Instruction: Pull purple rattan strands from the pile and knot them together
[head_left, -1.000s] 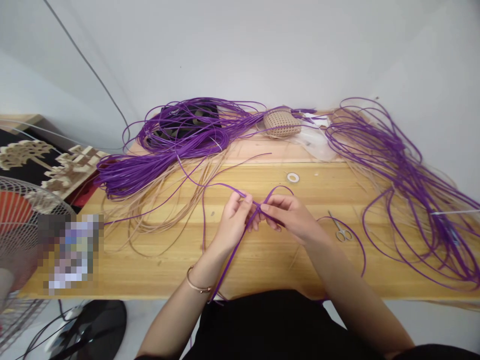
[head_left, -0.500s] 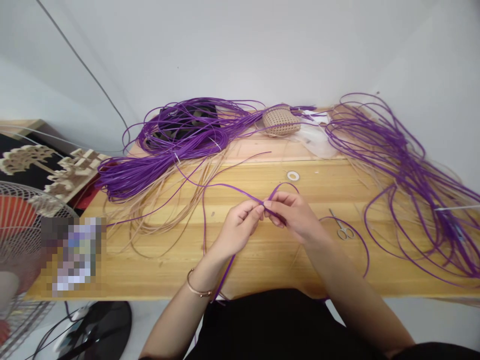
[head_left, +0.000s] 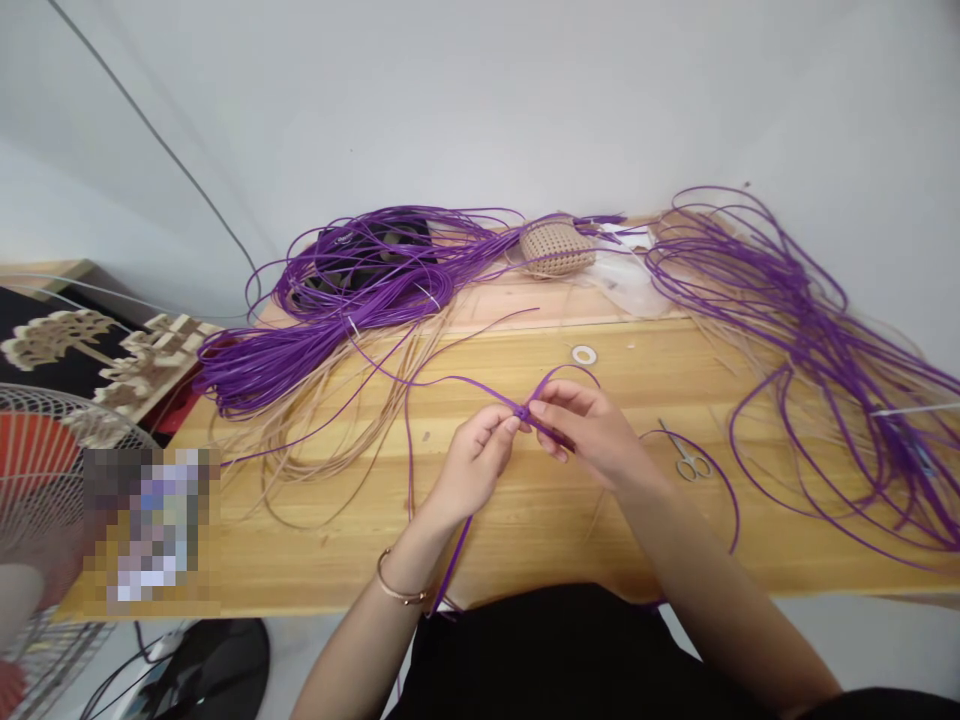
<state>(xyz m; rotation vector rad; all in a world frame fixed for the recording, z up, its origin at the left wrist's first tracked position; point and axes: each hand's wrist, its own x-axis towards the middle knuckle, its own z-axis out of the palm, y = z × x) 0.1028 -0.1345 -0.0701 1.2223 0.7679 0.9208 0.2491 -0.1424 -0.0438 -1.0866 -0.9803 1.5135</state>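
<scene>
Purple flat strands [head_left: 480, 386] cross in a small knot-like bunch [head_left: 522, 411] above the middle of the table. My left hand [head_left: 480, 455] pinches the bunch from the left between thumb and fingertips. From the right, my right hand [head_left: 581, 425] pinches the strands close beside it, thumb on top. One strand arches in a loop over my right fingers, and others run left towards the purple bundle. Another length hangs below my left wrist to the table's front edge. My fingertips hide part of the crossing.
A big purple strand bundle [head_left: 285, 365] lies at the left over tan strands [head_left: 390, 420]; another purple tangle [head_left: 802, 300] spreads at the right. Small scissors [head_left: 691, 464], a white tape ring [head_left: 583, 355] and a woven tan piece [head_left: 556, 248] are on the table. A fan [head_left: 45, 450] stands left.
My two hands have parted very slightly, so more of the purple crossing shows between the fingertips. The view has shifted a little; both hands keep their pinch.
</scene>
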